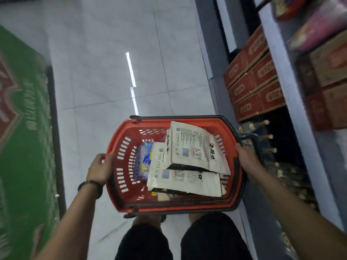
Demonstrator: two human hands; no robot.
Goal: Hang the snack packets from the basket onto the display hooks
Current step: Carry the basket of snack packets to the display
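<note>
Your left hand [99,168] clamps the left rim of the red basket [120,166], the cream snack packets [195,149] piled inside lie between your hands beside a blue packet [143,160], and your right hand [247,162] grips the right rim by the dark handle [251,136].

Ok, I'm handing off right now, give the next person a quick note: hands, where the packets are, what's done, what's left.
Left hand: gripping the left rim of the red plastic slotted basket.
Right hand: gripping the right rim by the dark handle.
Basket is carried over the tiled aisle floor.
Inside: cream flat snack packets stacked on the right, one blue-and-white packet on the left.
Done: nothing hung that this view shows; no display hooks in sight.
Left: reach the hooks, hang every packet.
</note>
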